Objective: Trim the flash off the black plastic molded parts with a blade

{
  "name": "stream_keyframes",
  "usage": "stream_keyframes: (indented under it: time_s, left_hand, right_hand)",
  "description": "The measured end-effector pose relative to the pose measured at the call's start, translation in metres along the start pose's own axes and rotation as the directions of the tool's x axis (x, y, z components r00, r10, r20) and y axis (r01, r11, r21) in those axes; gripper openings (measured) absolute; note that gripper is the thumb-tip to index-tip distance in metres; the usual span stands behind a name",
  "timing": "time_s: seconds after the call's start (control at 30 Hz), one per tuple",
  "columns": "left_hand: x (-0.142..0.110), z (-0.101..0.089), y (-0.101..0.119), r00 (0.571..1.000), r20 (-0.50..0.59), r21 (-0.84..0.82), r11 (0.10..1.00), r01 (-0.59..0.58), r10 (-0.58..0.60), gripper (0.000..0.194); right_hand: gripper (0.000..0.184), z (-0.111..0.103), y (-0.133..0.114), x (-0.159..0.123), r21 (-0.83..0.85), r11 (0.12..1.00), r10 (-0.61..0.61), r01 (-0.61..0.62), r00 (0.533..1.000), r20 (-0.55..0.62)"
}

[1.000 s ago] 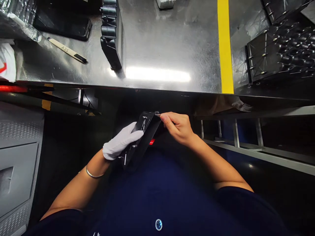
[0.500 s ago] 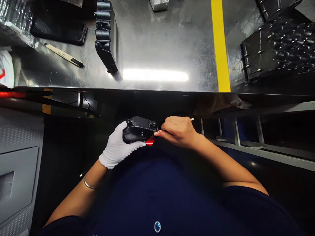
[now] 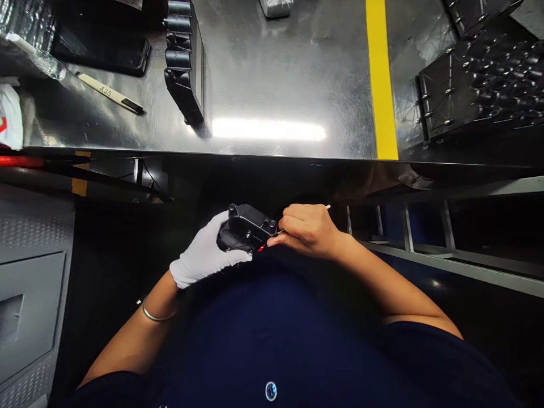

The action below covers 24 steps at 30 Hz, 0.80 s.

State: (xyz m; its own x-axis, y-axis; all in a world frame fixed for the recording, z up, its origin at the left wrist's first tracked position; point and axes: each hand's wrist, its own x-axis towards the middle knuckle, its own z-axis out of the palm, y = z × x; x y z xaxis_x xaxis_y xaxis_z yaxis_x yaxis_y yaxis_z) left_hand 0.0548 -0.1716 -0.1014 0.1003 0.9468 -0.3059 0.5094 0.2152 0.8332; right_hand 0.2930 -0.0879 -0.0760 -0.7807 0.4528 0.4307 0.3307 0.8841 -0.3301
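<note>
Head camera: the left hand (image 3: pixel 202 254), in soft white fabric, curls snugly round a black moulded part (image 3: pixel 251 222), angular with rounded corner lugs, between the scratched metal bench (image 3: pixel 276 85) and a navy shirt (image 3: pixel 272 328). And the bare right hand (image 3: pixel 312 229), fingers pinched tight on a slim, pale-ended tool (image 3: pixel 327 207), hiding most of it, right at the part's corner! Beyond: ribbed black block (image 3: pixel 182 62), A35-marked implement (image 3: pixel 110 92), yellow strip (image 3: pixel 382 79), knobbly black mouldings (image 3: pixel 505 85).
</note>
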Motion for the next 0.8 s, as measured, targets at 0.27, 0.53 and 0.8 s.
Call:
stream_keyframes:
  time_s: [0.27,0.53,0.8]
  left_hand:
    - [0.001,0.001,0.004,0.999,0.003,-0.028,0.998,0.052,-0.052,0.086]
    - [-0.006,0.018,-0.003,0.941,-0.336,-0.16,0.981,-0.109,0.05,0.052]
    - [-0.011,0.009,-0.006,0.895,-0.328,0.008,0.948,-0.318,0.303,0.031]
  right_hand:
    - [0.052,0.003,-0.003,0.0,0.052,0.996,0.068,-0.067,0.997,-0.021]
    - [0.042,0.004,-0.004,-0.005,0.087,0.989,0.121,-0.119,0.992,-0.025]
    - [0.03,0.002,-0.008,-0.008,0.193,0.961,0.212,-0.199,0.976,-0.052]
